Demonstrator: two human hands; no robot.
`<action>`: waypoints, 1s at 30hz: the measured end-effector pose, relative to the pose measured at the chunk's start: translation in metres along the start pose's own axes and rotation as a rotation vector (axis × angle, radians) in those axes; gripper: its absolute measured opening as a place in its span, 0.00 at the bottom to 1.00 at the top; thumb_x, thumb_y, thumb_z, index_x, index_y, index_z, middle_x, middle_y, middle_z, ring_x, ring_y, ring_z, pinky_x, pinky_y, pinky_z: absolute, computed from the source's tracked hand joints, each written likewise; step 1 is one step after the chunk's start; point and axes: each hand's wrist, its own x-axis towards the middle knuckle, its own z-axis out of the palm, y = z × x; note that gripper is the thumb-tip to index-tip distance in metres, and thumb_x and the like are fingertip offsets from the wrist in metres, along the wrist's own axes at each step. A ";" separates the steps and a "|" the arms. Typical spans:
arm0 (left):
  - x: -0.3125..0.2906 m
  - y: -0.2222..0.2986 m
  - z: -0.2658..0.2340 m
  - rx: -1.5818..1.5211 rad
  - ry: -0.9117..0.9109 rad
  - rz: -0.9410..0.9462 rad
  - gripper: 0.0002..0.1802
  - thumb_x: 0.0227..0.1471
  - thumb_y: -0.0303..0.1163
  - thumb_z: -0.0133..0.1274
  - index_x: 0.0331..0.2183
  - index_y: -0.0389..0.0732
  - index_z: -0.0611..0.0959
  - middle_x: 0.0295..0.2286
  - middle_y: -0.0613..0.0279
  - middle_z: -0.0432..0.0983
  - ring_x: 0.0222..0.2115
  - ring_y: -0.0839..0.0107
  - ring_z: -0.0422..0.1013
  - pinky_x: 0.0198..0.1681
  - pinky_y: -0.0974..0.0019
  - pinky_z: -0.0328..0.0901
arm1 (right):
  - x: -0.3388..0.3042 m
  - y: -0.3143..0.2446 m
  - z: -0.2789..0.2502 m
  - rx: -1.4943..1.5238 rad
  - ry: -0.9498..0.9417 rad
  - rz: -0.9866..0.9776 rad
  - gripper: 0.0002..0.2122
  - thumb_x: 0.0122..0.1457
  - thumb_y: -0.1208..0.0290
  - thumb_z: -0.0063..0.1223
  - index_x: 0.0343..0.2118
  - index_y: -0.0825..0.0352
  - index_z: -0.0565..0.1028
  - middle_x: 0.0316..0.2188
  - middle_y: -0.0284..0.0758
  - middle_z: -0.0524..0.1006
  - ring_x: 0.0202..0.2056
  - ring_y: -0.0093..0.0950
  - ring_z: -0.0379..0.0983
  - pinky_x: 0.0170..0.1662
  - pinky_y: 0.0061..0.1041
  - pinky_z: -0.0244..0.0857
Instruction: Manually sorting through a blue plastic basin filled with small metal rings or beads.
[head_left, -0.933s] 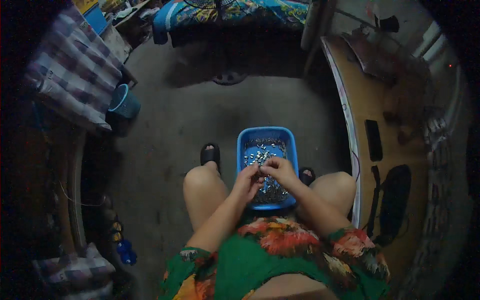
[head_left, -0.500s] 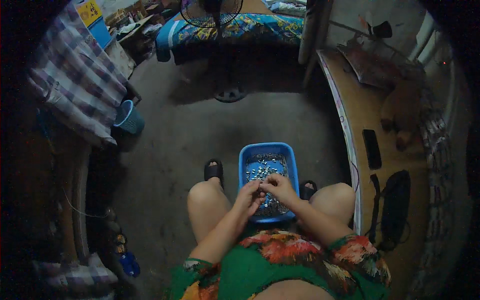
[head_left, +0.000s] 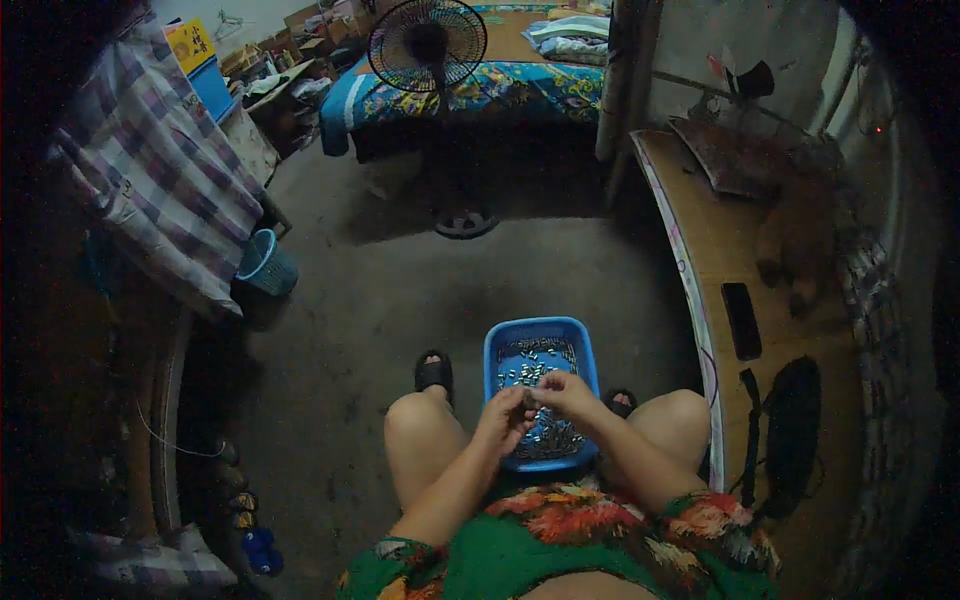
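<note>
Between my knees stands a blue plastic basket (head_left: 541, 326) with many small shiny metal pieces (head_left: 534, 368) in it; they look like short cylinders. Over its near half my two hands meet, fingertips close together. My left hand (head_left: 506, 418) has its fingers curled and pinched, palm partly turned up. My right hand (head_left: 566, 396) pinches from the other side, touching or nearly touching the left fingertips. A small dark bit shows between them, too small to name. I cannot make out which hand holds it.
A standing fan (head_left: 428, 48) is ahead, before a bed with a patterned cover (head_left: 530, 88). At the right runs a wooden bench (head_left: 700, 225) with a phone (head_left: 741, 320) and a black bag (head_left: 795, 430). A blue-green bin (head_left: 268, 265) stands left, beside a checked cloth (head_left: 185, 165).
The whole view has shifted, so basket, fan and bed all sit lower in the picture. My hands stay together over the basket, fingers still pinched.
</note>
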 end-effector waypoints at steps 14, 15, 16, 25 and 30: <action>-0.004 0.004 0.003 -0.079 0.082 0.107 0.13 0.49 0.40 0.45 0.30 0.39 0.71 0.23 0.58 0.70 0.20 0.73 0.63 0.22 0.72 0.59 | 0.025 0.033 -0.018 0.941 -0.050 0.548 0.06 0.53 0.72 0.43 0.27 0.68 0.69 0.24 0.37 0.71 0.28 0.30 0.69 0.34 0.32 0.66; -0.005 0.005 0.004 -0.074 0.102 0.106 0.13 0.49 0.40 0.45 0.29 0.39 0.71 0.23 0.59 0.70 0.20 0.74 0.62 0.22 0.72 0.59 | 0.024 0.027 -0.019 0.986 -0.107 0.473 0.05 0.53 0.72 0.44 0.28 0.68 0.69 0.23 0.37 0.71 0.27 0.30 0.69 0.33 0.31 0.67; -0.006 0.005 0.005 -0.067 0.095 0.105 0.13 0.49 0.40 0.45 0.30 0.39 0.71 0.23 0.58 0.70 0.20 0.74 0.62 0.23 0.72 0.59 | 0.021 0.021 -0.019 1.032 -0.160 0.395 0.05 0.53 0.71 0.44 0.28 0.68 0.69 0.23 0.37 0.71 0.26 0.30 0.69 0.33 0.31 0.67; 0.000 0.002 -0.003 -0.101 0.063 0.104 0.12 0.50 0.39 0.44 0.29 0.39 0.71 0.23 0.58 0.70 0.19 0.74 0.62 0.21 0.73 0.58 | 0.029 0.044 -0.021 0.871 -0.044 0.414 0.06 0.53 0.72 0.44 0.30 0.69 0.69 0.25 0.35 0.71 0.29 0.27 0.69 0.34 0.29 0.67; -0.002 0.003 -0.008 -0.058 0.121 0.102 0.11 0.50 0.38 0.44 0.27 0.40 0.71 0.22 0.59 0.70 0.18 0.74 0.63 0.20 0.73 0.58 | 0.017 0.025 -0.007 0.551 -0.023 0.345 0.07 0.53 0.73 0.42 0.35 0.68 0.67 0.27 0.34 0.71 0.28 0.24 0.69 0.28 0.22 0.64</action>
